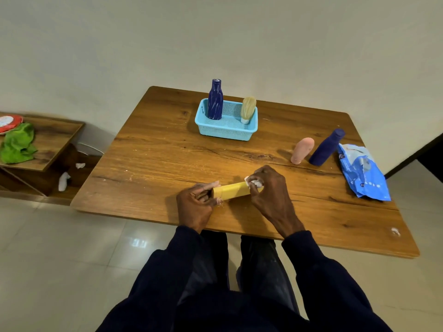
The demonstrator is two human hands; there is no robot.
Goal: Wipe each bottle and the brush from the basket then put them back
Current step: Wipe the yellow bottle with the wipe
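Wood grain runs across the brown counter (155, 149); just above its near edge a yellow plastic bottle (231, 190) lies sideways between both hands. The left hand (195, 204) curls round its left end, while the right hand (268, 188) pinches a crumpled white wipe (254, 182) against the other end. Farther back, a light blue mesh basket (225, 133) holds a ribbed dark blue bottle (215, 100) and a cream-bristled brush (248, 109), both upright. Outside it, to the right, stand a pink bottle (302, 150) and a smooth dark blue bottle (326, 148), beside a blue wipes packet (362, 173).
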